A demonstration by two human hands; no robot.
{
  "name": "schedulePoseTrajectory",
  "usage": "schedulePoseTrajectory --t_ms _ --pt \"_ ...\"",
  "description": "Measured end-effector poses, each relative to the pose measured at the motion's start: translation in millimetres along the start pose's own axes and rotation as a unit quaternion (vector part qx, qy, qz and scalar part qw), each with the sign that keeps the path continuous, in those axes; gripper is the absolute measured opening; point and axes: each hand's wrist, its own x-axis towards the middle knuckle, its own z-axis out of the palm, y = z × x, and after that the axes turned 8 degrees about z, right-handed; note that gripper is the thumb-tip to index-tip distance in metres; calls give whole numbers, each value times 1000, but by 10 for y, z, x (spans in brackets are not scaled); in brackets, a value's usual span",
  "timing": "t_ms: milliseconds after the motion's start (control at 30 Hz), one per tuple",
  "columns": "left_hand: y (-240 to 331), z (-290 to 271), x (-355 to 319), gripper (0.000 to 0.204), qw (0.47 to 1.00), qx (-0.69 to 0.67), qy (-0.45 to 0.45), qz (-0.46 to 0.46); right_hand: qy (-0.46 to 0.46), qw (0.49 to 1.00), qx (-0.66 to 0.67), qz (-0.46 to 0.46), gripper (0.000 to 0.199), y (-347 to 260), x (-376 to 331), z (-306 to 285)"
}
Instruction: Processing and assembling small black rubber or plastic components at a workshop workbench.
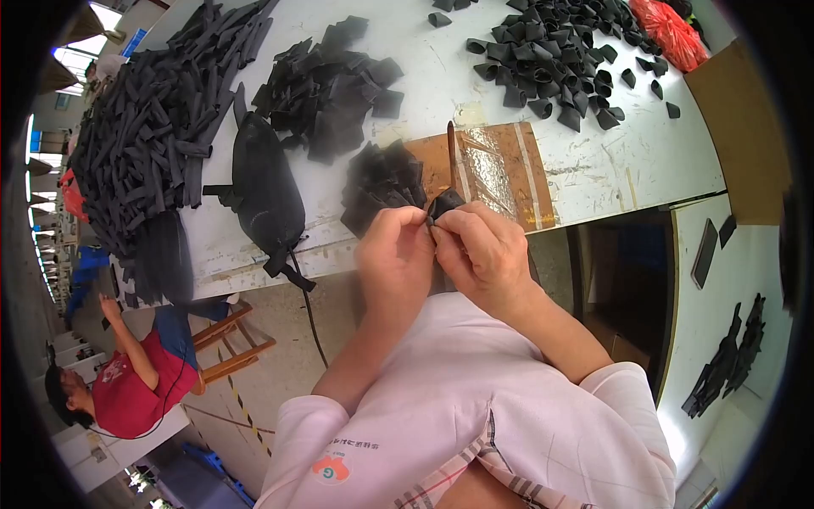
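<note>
Close in front of my body, above the table's front edge, a small folded piece of black fabric [443,204] is held between both hands. My left hand [393,259] pinches its left side with thumb and forefinger. My right hand [485,246] is closed on its right side, fingertips nearly touching the left ones. Just beyond lies a brown board [507,170] with clear tape over it, and a thin dark reddish-brown stick [452,157] lies across it. A fanned stack of black fabric pieces [381,182] rests beside the board, next to my left hand.
Flat black pieces [326,89] and a large heap of black strips [153,127] cover the table's left. A black fabric bundle [267,187] trails a cord. Folded black pieces [551,64] and a red plastic bag [670,34] lie far right. A person [140,382] sits left.
</note>
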Motion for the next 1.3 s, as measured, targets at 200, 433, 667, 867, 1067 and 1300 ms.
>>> schedulePoseTrajectory --t_ms 200,433,667,867,1067,1300 --pt "80 28 -6 8 989 -128 42 -62 -17 984 138 111 15 11 12 -37" --pt "22 130 -35 9 986 96 112 81 36 999 17 22 17 35 4 71" --pt "101 -126 243 26 799 -539 24 -266 27 987 92 129 11 62 123 15" --pt "215 38 205 22 918 -344 55 -187 -148 557 678 457 9 146 126 -97" --pt "108 89 332 16 900 -394 70 -174 -168 721 520 426 26 33 353 -269" --pt "90 -25 736 17 457 -836 -71 -297 -219 812 441 313 26 55 912 -365"
